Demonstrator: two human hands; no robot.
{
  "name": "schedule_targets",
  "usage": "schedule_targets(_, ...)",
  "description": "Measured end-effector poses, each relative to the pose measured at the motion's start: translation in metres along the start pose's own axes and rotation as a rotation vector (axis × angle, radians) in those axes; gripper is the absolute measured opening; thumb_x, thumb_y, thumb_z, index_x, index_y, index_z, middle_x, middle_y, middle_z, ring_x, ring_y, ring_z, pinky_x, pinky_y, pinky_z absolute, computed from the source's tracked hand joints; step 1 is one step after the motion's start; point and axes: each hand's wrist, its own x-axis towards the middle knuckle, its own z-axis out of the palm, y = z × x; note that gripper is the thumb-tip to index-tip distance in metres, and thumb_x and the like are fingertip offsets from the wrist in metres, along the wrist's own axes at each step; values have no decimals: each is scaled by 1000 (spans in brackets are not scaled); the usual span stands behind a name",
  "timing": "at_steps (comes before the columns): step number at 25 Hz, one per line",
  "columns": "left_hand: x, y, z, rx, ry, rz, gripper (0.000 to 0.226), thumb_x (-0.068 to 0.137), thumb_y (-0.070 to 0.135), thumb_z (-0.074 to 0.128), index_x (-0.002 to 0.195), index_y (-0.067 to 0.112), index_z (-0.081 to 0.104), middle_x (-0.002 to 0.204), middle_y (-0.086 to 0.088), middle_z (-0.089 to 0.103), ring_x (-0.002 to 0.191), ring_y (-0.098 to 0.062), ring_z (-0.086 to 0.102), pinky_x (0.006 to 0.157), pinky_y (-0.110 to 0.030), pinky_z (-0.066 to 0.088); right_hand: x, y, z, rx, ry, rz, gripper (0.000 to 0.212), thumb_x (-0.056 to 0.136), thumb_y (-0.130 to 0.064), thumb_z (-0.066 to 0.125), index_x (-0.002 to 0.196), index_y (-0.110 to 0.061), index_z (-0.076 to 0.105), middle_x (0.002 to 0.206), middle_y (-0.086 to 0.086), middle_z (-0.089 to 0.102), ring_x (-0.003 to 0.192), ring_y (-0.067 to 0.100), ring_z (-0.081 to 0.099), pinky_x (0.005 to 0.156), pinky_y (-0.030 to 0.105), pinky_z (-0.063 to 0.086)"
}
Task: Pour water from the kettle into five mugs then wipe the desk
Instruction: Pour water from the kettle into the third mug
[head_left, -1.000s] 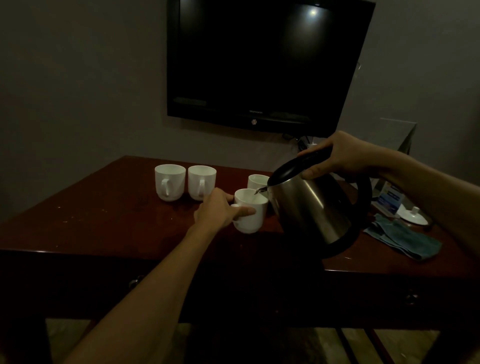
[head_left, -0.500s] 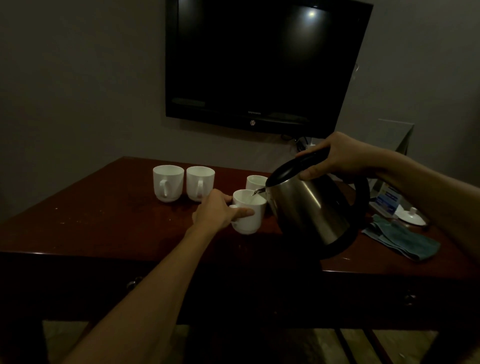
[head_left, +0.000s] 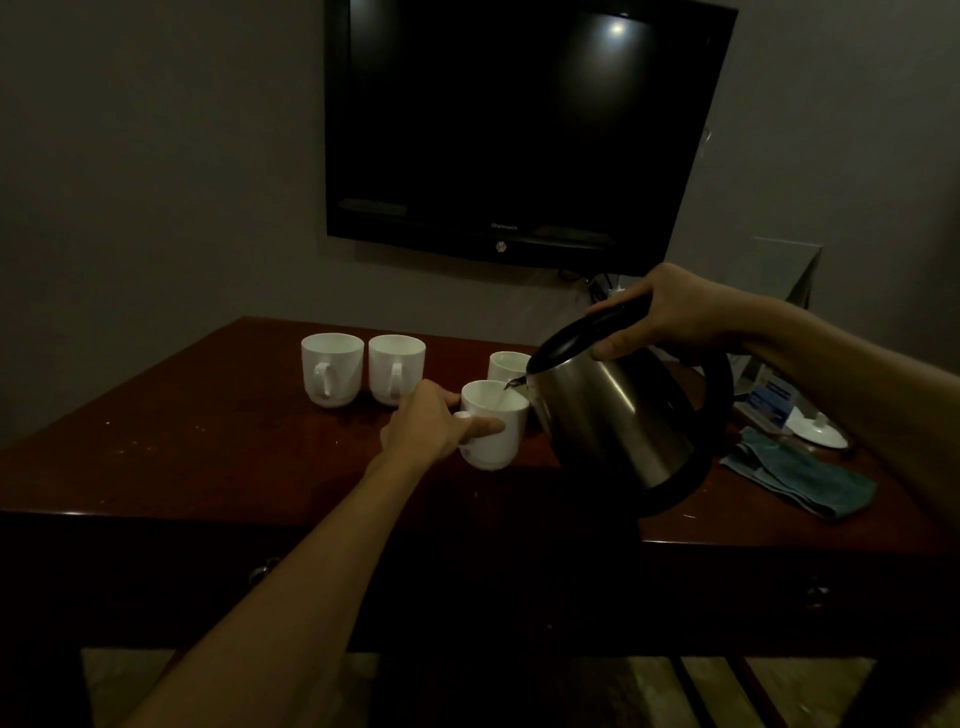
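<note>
My right hand (head_left: 670, 312) grips the black handle of a steel kettle (head_left: 613, 415), which is tilted left with its spout over a white mug (head_left: 496, 434). A thin stream of water falls from the spout into that mug. My left hand (head_left: 431, 423) holds the mug by its handle side on the dark red desk (head_left: 182, 457). Another white mug (head_left: 506, 364) stands just behind it, partly hidden by the kettle. Two more white mugs (head_left: 332, 369) (head_left: 396, 368) stand side by side at the back left. A teal cloth (head_left: 800, 470) lies folded at the right.
A black TV (head_left: 519, 130) hangs on the wall above the desk. A white lid (head_left: 821, 434) and a blue card (head_left: 771, 400) sit at the far right behind the cloth. The desk's front edge runs below my left forearm.
The scene holds almost steady. The kettle stays tilted over the mug in my left hand, with only a slight shift of the view.
</note>
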Motion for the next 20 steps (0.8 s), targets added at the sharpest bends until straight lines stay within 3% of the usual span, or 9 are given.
schedule_targets(4, 0, 0, 1, -6, 4, 5, 36, 70, 46, 83, 95, 24, 68, 87, 8, 67, 92, -15, 67, 88, -49, 55, -3, -3, 0, -11, 2, 8, 60, 63, -43, 77, 120, -26, 68, 81, 4, 70, 78, 34, 60, 71, 41, 53)
schedule_targets(7, 1, -1, 1, -1, 10, 12, 30, 69, 47, 83, 86, 30, 64, 87, 6, 69, 89, -15, 68, 86, -49, 56, -1, -3, 0, -16, 2, 17, 59, 65, -42, 78, 121, -25, 69, 78, 1, 69, 73, 28, 59, 66, 33, 50)
schedule_targets(11, 2, -1, 1, 0, 7, 0, 29, 69, 48, 83, 83, 32, 62, 87, 6, 70, 88, -15, 68, 86, -49, 56, -1, -2, 1, -22, 11, 14, 60, 63, -44, 78, 120, -27, 69, 90, 11, 72, 91, 47, 63, 84, 54, 54)
schedule_targets(14, 2, -3, 1, -6, -1, 24, 30, 69, 48, 83, 86, 31, 65, 88, 8, 70, 90, -13, 68, 86, -48, 56, -1, -2, 1, -10, -4, 4, 57, 59, -48, 78, 114, -34, 69, 100, 15, 72, 101, 50, 61, 93, 62, 50)
schedule_targets(17, 4, -3, 0, -11, -5, 20, 30, 68, 47, 83, 84, 31, 65, 88, 6, 71, 89, -14, 69, 86, -48, 57, -1, -1, 1, -3, -9, 11, 52, 59, -49, 78, 109, -39, 69, 97, 15, 72, 98, 50, 61, 90, 62, 51)
schedule_targets(20, 4, -2, 0, -18, -4, 14, 29, 69, 45, 84, 83, 30, 63, 87, 6, 71, 88, -14, 69, 86, -48, 57, -1, -2, 0, 11, -1, 21, 52, 61, -47, 78, 111, -37, 68, 96, 16, 71, 86, 44, 62, 86, 52, 53)
